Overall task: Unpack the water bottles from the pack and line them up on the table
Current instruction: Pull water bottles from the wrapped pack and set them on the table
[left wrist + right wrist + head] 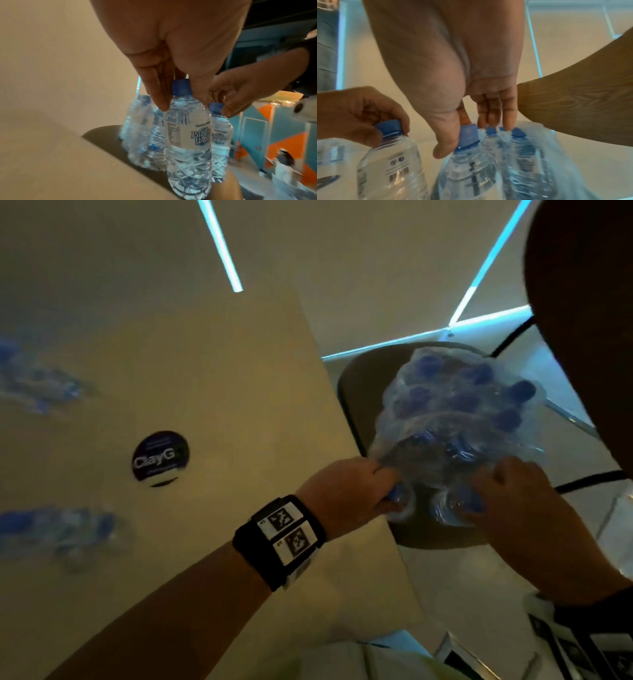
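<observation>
- Pack (455, 419) of water bottles, wrapped in clear plastic, sits on a dark round seat (356, 392) at centre right of the head view, beside the table (205, 371). Risk: tugging bottles out drags the whole pack toward the seat's edge; it could tip off.
- Table: two blurred clusters of bottles (58, 529) already lie at far left. Whether they stand or lie flat cannot be told.
- Left hand (352, 491) pinches the blue cap of one bottle (188, 135), fingers curled round the neck. Held by cap only, it hangs and swings; it could slip or knock neighbours.
- Right hand (520, 508) grips a second bottle's cap (468, 135), with the other fingertips on caps under the wrap. Torn film may snag the bottle.
- Bottles left in the pack (140, 128) look loose and leaning; likely to topple once support goes.
</observation>
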Demonstrator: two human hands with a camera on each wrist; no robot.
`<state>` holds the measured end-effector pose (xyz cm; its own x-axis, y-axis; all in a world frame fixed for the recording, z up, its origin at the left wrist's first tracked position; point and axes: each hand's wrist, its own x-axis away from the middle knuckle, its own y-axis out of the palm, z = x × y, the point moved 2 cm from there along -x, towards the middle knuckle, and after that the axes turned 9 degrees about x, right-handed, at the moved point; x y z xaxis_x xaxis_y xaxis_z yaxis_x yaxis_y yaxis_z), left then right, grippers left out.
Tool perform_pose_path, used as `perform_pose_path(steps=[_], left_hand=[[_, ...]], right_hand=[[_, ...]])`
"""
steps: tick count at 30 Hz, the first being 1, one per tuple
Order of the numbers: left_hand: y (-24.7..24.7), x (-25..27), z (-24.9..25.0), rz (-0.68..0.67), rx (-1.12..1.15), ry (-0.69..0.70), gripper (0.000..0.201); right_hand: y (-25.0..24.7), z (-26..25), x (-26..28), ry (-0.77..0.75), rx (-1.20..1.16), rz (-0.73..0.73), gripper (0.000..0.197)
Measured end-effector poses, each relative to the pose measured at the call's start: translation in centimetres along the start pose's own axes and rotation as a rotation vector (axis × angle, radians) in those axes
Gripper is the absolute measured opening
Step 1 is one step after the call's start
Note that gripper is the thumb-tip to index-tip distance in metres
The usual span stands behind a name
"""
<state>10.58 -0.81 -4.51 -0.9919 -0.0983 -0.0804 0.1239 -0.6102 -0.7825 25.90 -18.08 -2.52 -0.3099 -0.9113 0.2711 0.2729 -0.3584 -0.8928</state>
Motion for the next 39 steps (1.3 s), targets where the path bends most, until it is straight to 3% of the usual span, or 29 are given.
perform_pose_path(steps=[3, 6, 10, 14, 17, 22, 27, 30, 33, 34, 37, 39], left_hand=[[-2.9, 8.7, -2.0, 0.086, 0.027, -0.153, 0.036], [-5.8, 18.5, -3.8, 0.166, -0.02, -0.334, 0.04], [-9.4, 30.7, -5.5, 0.251, -0.117, -0.536, 0.038], [-11.7, 40.3, -7.0, 0.351, -0.172, -0.687, 0.036], [-12.8, 45.2, -8.3, 0.439, -0.172, -0.774, 0.044], [-14.1, 49.0, -11.4, 0.494, -0.154, -0.866, 0.03], [-15.6, 48.8, -13.9, 0.498, -0.105, -0.922, 0.024], [-15.9, 48.7, -13.6, 0.447, -0.152, -0.94, 0.036], [-16.5, 48.2, -12.1, 0.312, -0.389, -0.937, 0.05], [-16.8, 47.5, -11.3, 0.286, -0.475, -0.906, 0.052], [-17.7, 42.2, -7.6, 0.526, -0.453, -0.63, 0.037], [-16.4, 36.4, -5.6, 0.483, -0.343, -0.411, 0.028]], right_hand=[[-3.4, -5.0, -0.8, -0.059, -0.241, 0.0, 0.038], [-7.7, -11.7, -3.4, -0.127, -0.439, -0.102, 0.057], [-13.7, -22.5, -5.1, -0.351, -0.455, -0.085, 0.032], [-17.6, -33.3, -7.2, -0.534, -0.452, -0.029, 0.031], [-20.0, -40.2, -8.7, -0.631, -0.448, -0.004, 0.025], [-23.3, -48.1, -11.3, -0.62, -0.502, 0.045, 0.018], [-24.9, -50.4, -13.2, -0.54, -0.599, 0.066, 0.024], [-24.6, -50.1, -12.7, -0.525, -0.621, 0.074, 0.019], [-23.6, -47.2, -12.0, -0.465, -0.623, 0.089, 0.046], [-22.8, -45.5, -12.1, -0.415, -0.635, 0.104, 0.051], [-18.6, -37.5, -12.1, -0.187, -0.679, 0.073, 0.045], [-14.9, -30.6, -11.6, 0.023, -0.685, 0.019, 0.038]])
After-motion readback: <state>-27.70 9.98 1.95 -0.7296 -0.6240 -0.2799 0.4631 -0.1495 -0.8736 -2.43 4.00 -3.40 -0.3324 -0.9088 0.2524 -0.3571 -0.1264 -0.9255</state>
